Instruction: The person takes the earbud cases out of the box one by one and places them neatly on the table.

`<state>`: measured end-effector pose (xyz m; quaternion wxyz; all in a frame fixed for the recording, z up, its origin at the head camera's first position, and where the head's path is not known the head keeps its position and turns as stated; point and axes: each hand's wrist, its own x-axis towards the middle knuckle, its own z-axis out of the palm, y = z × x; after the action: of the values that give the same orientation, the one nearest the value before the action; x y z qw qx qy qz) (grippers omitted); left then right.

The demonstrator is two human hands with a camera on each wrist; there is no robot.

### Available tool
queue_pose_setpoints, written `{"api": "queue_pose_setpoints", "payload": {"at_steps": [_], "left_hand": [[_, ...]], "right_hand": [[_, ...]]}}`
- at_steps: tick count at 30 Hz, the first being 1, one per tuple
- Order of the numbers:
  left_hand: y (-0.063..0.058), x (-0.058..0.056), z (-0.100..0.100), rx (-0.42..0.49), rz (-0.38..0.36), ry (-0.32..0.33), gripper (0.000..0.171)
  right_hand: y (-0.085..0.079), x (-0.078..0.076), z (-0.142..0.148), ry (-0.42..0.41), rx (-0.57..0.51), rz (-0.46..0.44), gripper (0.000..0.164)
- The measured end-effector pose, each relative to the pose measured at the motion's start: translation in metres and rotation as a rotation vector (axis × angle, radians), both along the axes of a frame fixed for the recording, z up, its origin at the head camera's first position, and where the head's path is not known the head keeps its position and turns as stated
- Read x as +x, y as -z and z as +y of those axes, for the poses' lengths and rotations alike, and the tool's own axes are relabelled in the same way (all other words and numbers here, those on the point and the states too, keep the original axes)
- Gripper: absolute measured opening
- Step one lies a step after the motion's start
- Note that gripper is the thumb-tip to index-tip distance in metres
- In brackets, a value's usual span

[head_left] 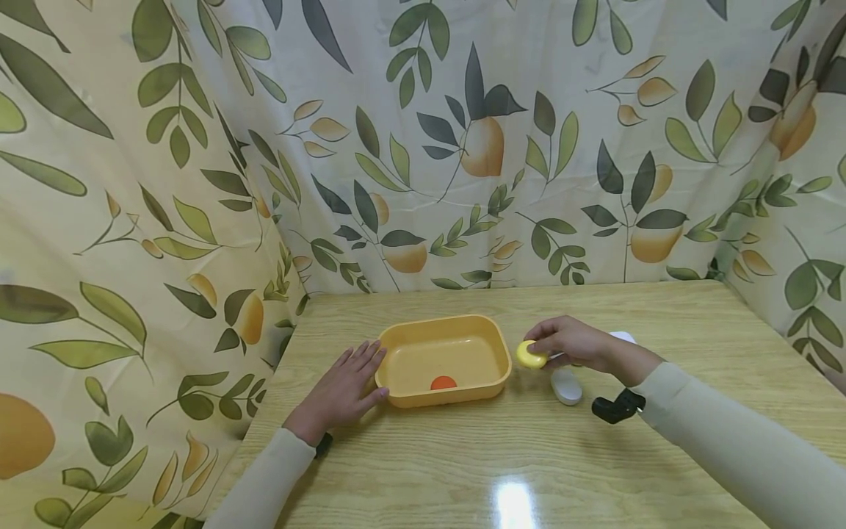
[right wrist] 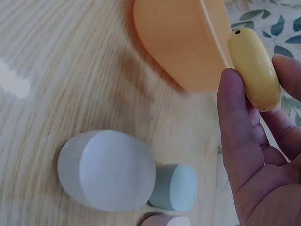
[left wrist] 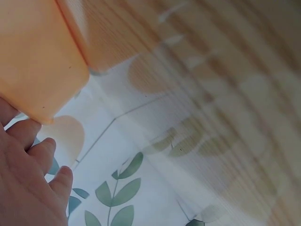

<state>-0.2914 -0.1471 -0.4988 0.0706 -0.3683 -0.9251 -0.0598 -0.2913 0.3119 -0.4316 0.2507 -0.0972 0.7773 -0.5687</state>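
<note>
My right hand (head_left: 573, 344) pinches a glossy yellow rounded disc (head_left: 532, 355) between thumb and fingers, just right of the tray. A small dark hole shows at one end of the disc (right wrist: 254, 69) in the right wrist view. On the table is a shallow yellow-orange tray (head_left: 432, 397) with rounded corners. Inside it, near the front wall, lies an orange-red round piece (head_left: 443, 383), partly hidden by that wall. My left hand (head_left: 345, 389) rests with straight fingers at the tray's left rim; the left wrist view shows its fingertips by the tray's wall (left wrist: 42, 52).
A white rounded block (right wrist: 117, 169) stands on the table below my right hand. Beside it are a pale green piece (right wrist: 182, 188) and a pinkish piece (right wrist: 166, 221). Another white thing (head_left: 623, 336) shows behind my right wrist. A leaf-patterned curtain (head_left: 423, 220) borders the table (head_left: 423, 470).
</note>
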Motion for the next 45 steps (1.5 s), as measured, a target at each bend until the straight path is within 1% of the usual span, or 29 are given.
{"api": "queue_pose_setpoints", "payload": {"at_steps": [8,13,18,22,28,35,39,45], "left_hand": [[0.0,0.0,0.0,0.016,0.014,0.012,0.077],[0.001,0.001,0.001,0.019,0.011,0.014,0.077],[0.0,0.001,0.001,0.027,0.017,0.024,0.077],[-0.001,0.002,0.001,0.024,0.012,0.02,0.077],[0.001,0.002,0.001,0.038,0.021,0.025,0.076],[0.002,0.001,0.001,0.04,0.004,0.013,0.077],[0.001,0.001,0.0,0.031,0.0,0.006,0.077],[0.001,0.001,0.0,0.039,-0.001,0.012,0.077]], "right_hand": [[0.005,0.002,0.01,0.04,-0.003,-0.019,0.037],[0.008,0.007,0.014,0.04,-0.009,-0.033,0.038],[0.009,0.009,0.019,0.043,-0.019,-0.026,0.038],[0.01,0.011,0.023,0.047,-0.031,-0.027,0.038],[0.009,0.017,0.028,0.045,-0.041,-0.023,0.038],[0.01,0.021,0.033,0.065,-0.032,-0.025,0.041],[0.012,0.023,0.036,0.075,-0.047,-0.026,0.04],[0.018,0.025,0.043,0.084,-0.067,-0.026,0.041]]}}
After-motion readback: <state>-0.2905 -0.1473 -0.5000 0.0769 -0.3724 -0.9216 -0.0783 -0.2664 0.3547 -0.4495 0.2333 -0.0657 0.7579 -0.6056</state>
